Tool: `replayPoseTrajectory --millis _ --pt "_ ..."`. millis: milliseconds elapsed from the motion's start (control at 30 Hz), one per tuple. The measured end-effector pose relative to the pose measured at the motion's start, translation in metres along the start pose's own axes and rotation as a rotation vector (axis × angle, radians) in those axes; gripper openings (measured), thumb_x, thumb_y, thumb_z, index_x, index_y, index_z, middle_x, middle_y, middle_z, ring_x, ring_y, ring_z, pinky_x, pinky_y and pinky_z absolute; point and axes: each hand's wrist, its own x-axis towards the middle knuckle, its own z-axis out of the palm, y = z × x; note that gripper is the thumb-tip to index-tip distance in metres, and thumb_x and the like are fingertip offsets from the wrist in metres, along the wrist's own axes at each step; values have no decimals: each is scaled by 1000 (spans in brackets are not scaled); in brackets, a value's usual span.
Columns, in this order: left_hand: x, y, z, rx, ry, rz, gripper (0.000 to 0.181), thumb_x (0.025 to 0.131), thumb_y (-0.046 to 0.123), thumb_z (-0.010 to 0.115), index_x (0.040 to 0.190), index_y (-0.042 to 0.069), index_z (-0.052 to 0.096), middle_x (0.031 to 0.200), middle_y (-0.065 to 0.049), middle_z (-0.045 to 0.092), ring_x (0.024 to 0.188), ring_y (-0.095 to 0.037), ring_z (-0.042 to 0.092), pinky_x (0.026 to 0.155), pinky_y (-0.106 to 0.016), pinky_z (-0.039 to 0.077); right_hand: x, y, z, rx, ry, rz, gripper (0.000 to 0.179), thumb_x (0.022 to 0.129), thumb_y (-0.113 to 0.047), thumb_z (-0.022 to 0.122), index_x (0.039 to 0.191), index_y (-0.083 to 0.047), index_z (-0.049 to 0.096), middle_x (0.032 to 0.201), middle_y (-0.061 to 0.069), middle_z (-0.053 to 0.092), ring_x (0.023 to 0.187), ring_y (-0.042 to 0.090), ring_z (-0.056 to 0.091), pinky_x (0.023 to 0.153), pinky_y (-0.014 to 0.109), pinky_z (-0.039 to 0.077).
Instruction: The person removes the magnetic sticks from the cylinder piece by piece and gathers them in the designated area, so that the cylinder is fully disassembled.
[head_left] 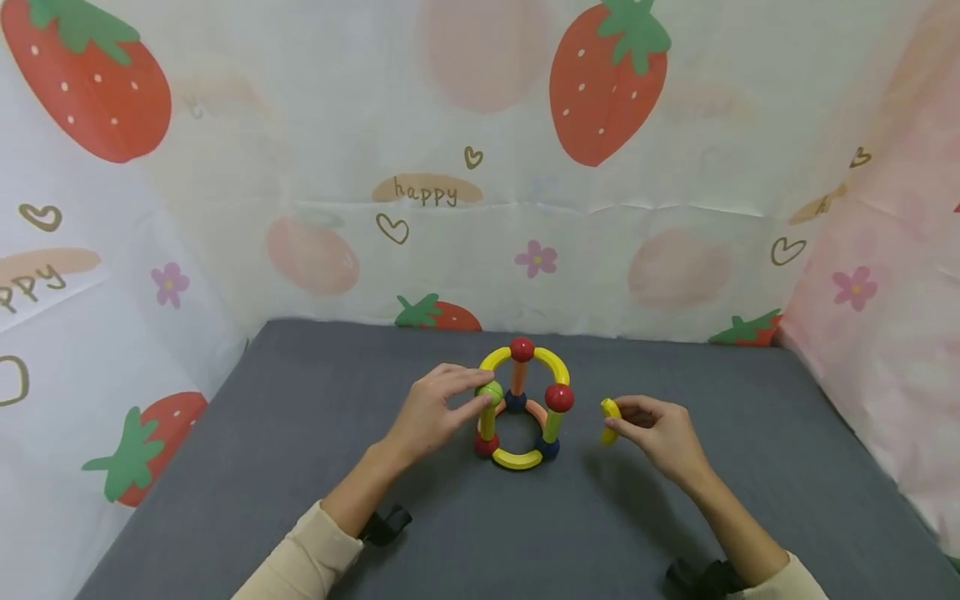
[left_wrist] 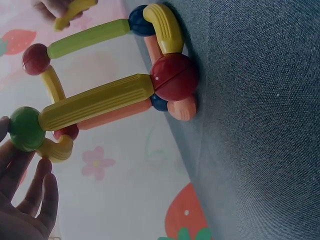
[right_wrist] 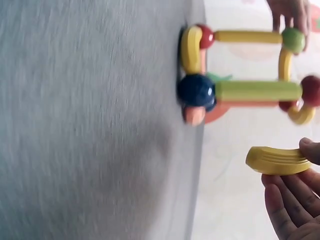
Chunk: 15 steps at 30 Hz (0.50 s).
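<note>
A toy frame of balls and rods stands upright on the grey cloth, its lower ring showing a yellow curved rod point(head_left: 517, 460) in front. Three posts rise to a green ball point(head_left: 491, 392), a red ball point(head_left: 559, 397) at right and another red ball point(head_left: 522, 349) at the back. Two yellow curved rods link these top balls along the rear. My left hand point(head_left: 435, 408) pinches the green ball between thumb and fingers. Right of the frame and apart from it, my right hand point(head_left: 663, 433) holds a loose yellow curved rod point(right_wrist: 275, 160) by one end, the other end sticking out.
Grey cloth point(head_left: 337, 367) covers the table. Behind and at both sides hangs a strawberry-printed curtain point(head_left: 465, 275). Dark straps point(head_left: 386, 525) sit at my wrists, below the beige sleeves.
</note>
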Motion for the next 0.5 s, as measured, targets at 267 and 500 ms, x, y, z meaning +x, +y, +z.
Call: replayPoseTrajectory --millis 267,500 --pt "2 2 -1 9 -11 -3 35 86 23 74 120 12 71 114 -4 73 105 -21 62 86 -41 54 24 21 -11 -146 28 -40 25 85 -11 75 107 -1 72 92 11 75 75 12 71 68 20 55" --pt "0 4 -1 20 -12 -14 35 86 23 74 119 12 71 113 -4 73 105 -22 62 87 -42 54 44 38 -17 -217 40 -56 26 85 -9 74 109 3 70 96 18 74 80 28 71 68 34 58"
